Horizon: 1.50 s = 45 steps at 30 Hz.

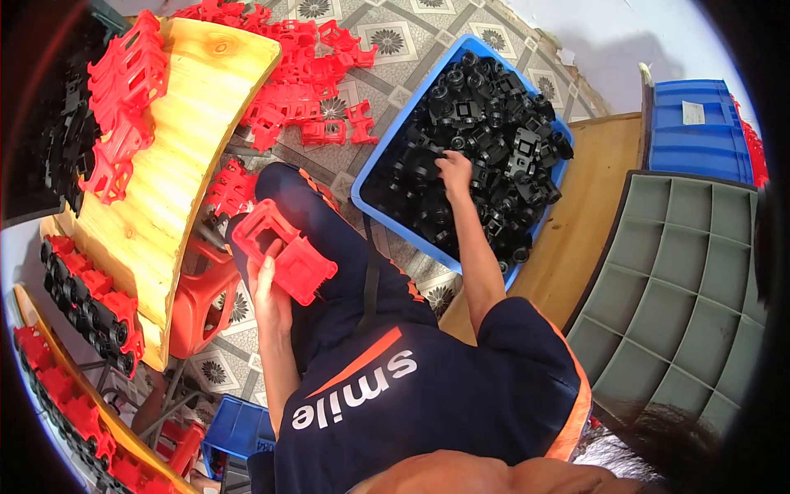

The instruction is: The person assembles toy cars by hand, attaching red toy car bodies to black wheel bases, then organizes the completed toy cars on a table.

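My left hand [267,290] grips a red plastic toy-vehicle body [304,267], a hollow shell with a square opening, above my lap. Its thumb lies along the shell and the other fingers are mostly hidden beneath. To the right, my right hand [455,173] reaches into a blue bin [360,196] heaped with black plastic wheeled chassis [473,111]. The fingers of that hand are bent together with their tips down among the black parts. Which part they pinch, if any, is hidden.
Red bodies [288,90] lie piled on the patterned tile floor. On the left, a wooden board [214,82] carries red and black parts beside a red stool [197,305]. At right stand a grey compartment tray [675,272] and a blue crate [690,132]. Another blue crate [239,424] sits lower left.
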Tool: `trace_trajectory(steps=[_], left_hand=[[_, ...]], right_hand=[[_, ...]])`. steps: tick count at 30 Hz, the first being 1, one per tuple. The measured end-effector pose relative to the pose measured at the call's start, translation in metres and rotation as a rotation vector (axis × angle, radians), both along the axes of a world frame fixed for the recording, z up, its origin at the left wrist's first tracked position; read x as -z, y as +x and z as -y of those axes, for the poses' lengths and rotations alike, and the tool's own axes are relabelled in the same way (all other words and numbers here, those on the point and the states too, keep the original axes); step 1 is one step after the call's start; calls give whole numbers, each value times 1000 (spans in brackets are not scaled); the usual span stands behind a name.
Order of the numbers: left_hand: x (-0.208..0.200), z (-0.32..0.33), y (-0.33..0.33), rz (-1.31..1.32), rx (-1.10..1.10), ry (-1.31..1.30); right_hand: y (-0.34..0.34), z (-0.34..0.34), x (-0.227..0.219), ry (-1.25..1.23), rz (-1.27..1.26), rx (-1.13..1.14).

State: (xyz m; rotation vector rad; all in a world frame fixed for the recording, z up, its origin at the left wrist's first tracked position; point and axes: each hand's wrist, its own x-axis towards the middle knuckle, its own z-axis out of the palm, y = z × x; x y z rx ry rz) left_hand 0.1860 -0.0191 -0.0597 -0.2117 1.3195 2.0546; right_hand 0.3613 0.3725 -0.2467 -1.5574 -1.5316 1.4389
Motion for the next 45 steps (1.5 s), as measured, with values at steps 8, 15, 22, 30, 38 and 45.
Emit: trace_trajectory(steps=[8,15,22,30,38,45], left_hand=[[-1,-18,1,-3,128,71],[24,3,6,173,49,496],[15,37,6,199,-90,494],[15,46,3,55,-188,286],[24,60,-2,262,-188,539],[17,62,-6,167,-128,607]], right_hand=[[-1,65,-192,22,-552,-257],[-78,178,-222,-106,-536,-722],[-122,237,-293,967,-204,-1442],[-147,255,-292,1205,-123,-1639],[-149,269,-269,1026,-576,-1458],[-138,269,-265,805,-582,-1277]])
